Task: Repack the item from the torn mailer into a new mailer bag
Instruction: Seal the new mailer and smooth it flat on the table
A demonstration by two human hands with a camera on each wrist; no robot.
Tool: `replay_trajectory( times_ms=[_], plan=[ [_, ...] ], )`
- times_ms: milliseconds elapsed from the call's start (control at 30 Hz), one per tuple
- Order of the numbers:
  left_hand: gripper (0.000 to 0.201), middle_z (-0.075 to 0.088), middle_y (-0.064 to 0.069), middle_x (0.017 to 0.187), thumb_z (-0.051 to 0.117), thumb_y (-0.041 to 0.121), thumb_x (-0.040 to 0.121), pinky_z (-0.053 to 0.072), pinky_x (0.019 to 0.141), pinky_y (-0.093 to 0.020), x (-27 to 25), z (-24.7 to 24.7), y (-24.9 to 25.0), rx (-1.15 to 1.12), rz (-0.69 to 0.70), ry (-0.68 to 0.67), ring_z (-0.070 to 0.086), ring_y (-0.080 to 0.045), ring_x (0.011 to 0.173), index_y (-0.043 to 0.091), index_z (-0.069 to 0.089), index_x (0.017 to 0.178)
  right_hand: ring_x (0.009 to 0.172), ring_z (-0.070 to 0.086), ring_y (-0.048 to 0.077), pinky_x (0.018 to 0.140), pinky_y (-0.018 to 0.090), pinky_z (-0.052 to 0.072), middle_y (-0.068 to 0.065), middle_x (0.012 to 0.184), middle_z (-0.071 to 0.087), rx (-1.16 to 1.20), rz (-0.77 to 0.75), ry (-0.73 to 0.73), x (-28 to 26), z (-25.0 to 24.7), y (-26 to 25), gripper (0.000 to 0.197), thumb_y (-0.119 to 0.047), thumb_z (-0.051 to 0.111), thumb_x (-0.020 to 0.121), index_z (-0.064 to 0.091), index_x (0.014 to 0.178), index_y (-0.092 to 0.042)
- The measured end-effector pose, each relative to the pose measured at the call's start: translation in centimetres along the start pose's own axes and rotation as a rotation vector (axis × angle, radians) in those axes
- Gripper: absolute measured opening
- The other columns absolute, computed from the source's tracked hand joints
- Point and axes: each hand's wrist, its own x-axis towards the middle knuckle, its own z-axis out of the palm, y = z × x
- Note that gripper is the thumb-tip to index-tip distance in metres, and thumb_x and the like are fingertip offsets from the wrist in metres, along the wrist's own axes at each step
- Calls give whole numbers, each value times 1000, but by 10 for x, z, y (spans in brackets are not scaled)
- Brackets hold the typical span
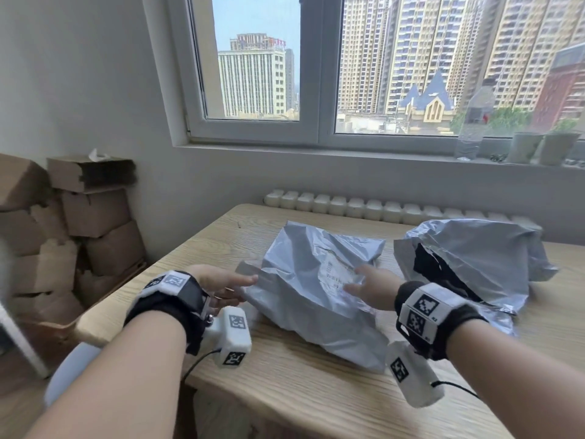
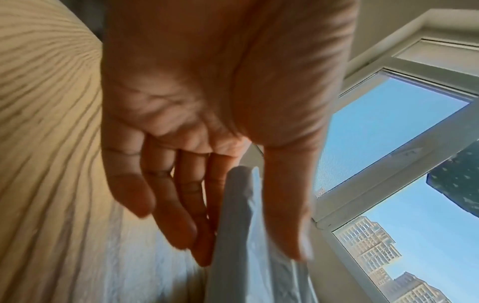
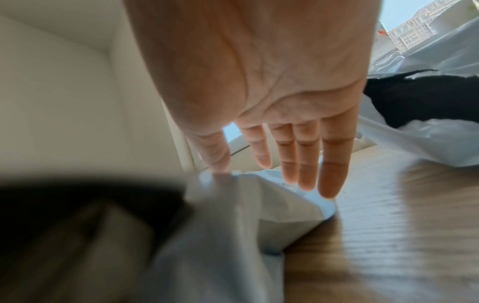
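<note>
A bulging grey mailer (image 1: 316, 280) with a printed label lies in the middle of the wooden table (image 1: 316, 394). To its right sits a second grey mailer (image 1: 481, 258), ripped open, with a black item (image 1: 427, 264) showing in the gap. My left hand (image 1: 234, 286) is at the middle mailer's left edge. In the left wrist view that edge (image 2: 238, 205) runs between the thumb and the straight fingers (image 2: 181, 215). My right hand (image 1: 367, 286) hovers flat over the label, fingers (image 3: 305, 160) straight, thumb tip near a fold of the mailer (image 3: 233, 215). The torn mailer (image 3: 427, 139) and black item (image 3: 414, 98) lie beyond.
Stacked cardboard boxes (image 1: 79, 223) stand on the floor to the left of the table. A white radiator (image 1: 348, 207) runs behind the table's far edge. On the windowsill are a plastic bottle (image 1: 474, 122) and small pots (image 1: 538, 147).
</note>
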Motion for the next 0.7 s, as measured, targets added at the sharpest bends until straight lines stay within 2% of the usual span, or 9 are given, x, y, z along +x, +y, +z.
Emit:
replay_trajectory(
  times_ms=[67,133,200,267,367,467,567,667,700],
  plan=[
    [25,67,-4,67,74,28,82,50,71,-26,-2,1,0,-62,31,23,64,-14,68,8,59,78,115,56,25,95,34,47,11,131,56,11,-22,38,0,-3,-3,58,-41,51,93,41,140,-9],
    [23,64,-6,57,66,19,90,53,63,-25,-9,6,2,-131,73,57,64,-13,53,5,56,74,114,57,24,96,34,47,8,132,57,9,-57,74,-2,-5,-8,56,-42,52,93,42,140,-14],
    [23,56,-10,63,59,9,93,55,52,-24,-14,12,9,-242,147,82,58,-16,50,4,51,72,114,57,21,96,32,46,5,131,57,7,-115,108,-8,-8,-13,50,-38,55,92,47,136,-17],
    [20,53,-13,67,54,-3,91,55,44,-23,-20,20,21,-394,311,147,57,-18,51,3,49,72,110,58,18,94,30,46,2,126,60,24,-195,147,-14,-14,-21,43,-33,57,91,53,131,-19],
    [20,55,-10,70,52,-8,87,56,48,-20,-37,31,53,-457,568,199,56,-16,58,6,48,74,101,59,14,92,28,47,-2,115,65,59,-320,234,-20,-37,-38,35,-29,61,89,59,123,-22],
    [21,51,-7,71,51,-7,88,53,48,-17,-59,35,90,-490,729,183,51,-14,59,9,47,76,90,59,10,89,26,48,-4,110,67,96,-424,353,-23,-74,-61,33,-26,64,86,62,119,-23],
    [21,50,-5,73,47,-6,91,48,52,-19,-84,31,121,-400,834,164,48,-13,61,11,48,80,91,64,12,88,27,50,-6,121,64,176,-509,466,-32,-113,-80,44,-25,66,85,57,127,-23],
    [18,54,-6,80,45,-4,94,49,63,-25,-106,28,142,-354,888,102,53,-15,68,11,50,87,91,67,15,74,15,48,-7,132,57,274,-578,487,-39,-149,-94,51,-23,65,88,48,136,-24],
    [15,55,-7,83,46,-3,94,50,68,-26,-112,27,147,-331,901,78,54,-16,71,11,51,91,93,66,15,76,15,47,-6,135,55,282,-593,474,-42,-160,-99,52,-23,63,89,47,138,-23]
  ],
)
